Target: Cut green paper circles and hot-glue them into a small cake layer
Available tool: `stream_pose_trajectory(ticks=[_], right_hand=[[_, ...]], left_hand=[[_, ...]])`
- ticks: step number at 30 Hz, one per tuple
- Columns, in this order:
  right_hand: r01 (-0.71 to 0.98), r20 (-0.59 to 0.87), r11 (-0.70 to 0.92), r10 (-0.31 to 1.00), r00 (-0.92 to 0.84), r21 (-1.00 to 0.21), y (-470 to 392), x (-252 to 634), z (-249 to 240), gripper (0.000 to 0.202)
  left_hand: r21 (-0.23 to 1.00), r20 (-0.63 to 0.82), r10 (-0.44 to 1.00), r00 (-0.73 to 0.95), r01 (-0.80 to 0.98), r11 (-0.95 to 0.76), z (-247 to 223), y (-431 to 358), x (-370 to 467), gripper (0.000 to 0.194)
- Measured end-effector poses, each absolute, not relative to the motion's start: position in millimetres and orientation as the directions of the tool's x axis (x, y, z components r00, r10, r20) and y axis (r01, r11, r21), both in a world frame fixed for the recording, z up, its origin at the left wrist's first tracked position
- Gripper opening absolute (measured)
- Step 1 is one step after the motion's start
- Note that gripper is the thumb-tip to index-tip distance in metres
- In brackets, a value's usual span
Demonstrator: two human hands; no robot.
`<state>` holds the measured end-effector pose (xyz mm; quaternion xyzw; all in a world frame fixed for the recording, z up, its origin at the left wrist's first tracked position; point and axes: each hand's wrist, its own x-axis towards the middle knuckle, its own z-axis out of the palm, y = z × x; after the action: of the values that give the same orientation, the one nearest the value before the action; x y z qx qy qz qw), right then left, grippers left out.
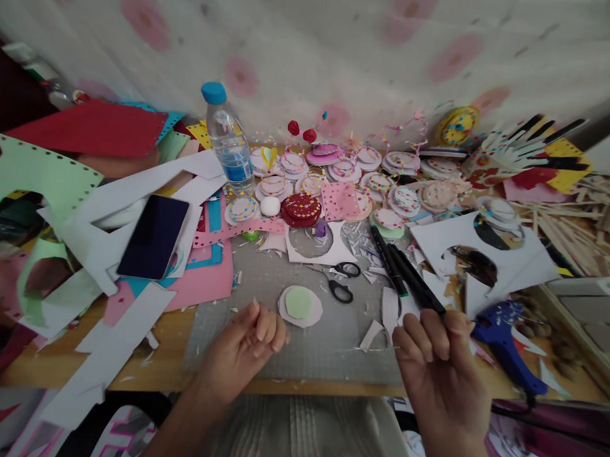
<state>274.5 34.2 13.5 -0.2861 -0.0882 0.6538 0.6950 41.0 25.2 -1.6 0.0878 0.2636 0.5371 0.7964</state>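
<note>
My left hand [256, 340] is loosely curled above the front of the grey cutting mat [330, 356], with nothing visible in its fingers. Just right of it lies a white paper oval [312, 317] with a smaller pale green paper piece [298, 302] on top. My right hand [438, 360] is closed over the mat's right edge. The near end of a black marker [417, 280] meets its fingertips; whether they grip it I cannot tell. Another black marker [388, 261] lies alongside. Black-handled scissors [340, 291] rest behind the oval, beside a white paper offcut with a round hole [335, 251].
Several decorated paper discs [300, 208] crowd the back. A water bottle [232, 146] stands upright behind the mat. At left, a phone [154, 236] lies on paper scraps. A blue glue gun [511, 346], a pen cup [487, 165] and wooden sticks [560, 224] are at right.
</note>
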Motion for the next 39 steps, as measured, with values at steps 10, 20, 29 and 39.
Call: stream_pose_trajectory(ticks=[10, 20, 29, 39], right_hand=[[-0.887, -0.266, -0.083, 0.963, 0.047, -0.455, 32, 260, 17, 0.025], [-0.819, -0.218, -0.206, 0.971, -0.101, -0.536, 32, 262, 11, 0.054], [-0.688, -0.186, -0.415, 0.904, -0.385, -0.595, 27, 263, 5, 0.056], [-0.758, -0.171, -0.151, 0.984, -0.054, -0.635, 37, 247, 19, 0.037]], left_hand=[[0.411, -0.358, 0.892, 0.276, -0.811, 0.416, 0, 30, 50, 0.022], [0.232, -0.386, 0.875, 0.291, -0.888, 0.398, -6, 26, 46, 0.028], [0.255, -0.384, 0.875, 0.296, -0.877, 0.408, 2, 32, 43, 0.04], [0.147, -0.39, 0.915, 0.099, -0.975, 0.169, 12, 42, 61, 0.049]])
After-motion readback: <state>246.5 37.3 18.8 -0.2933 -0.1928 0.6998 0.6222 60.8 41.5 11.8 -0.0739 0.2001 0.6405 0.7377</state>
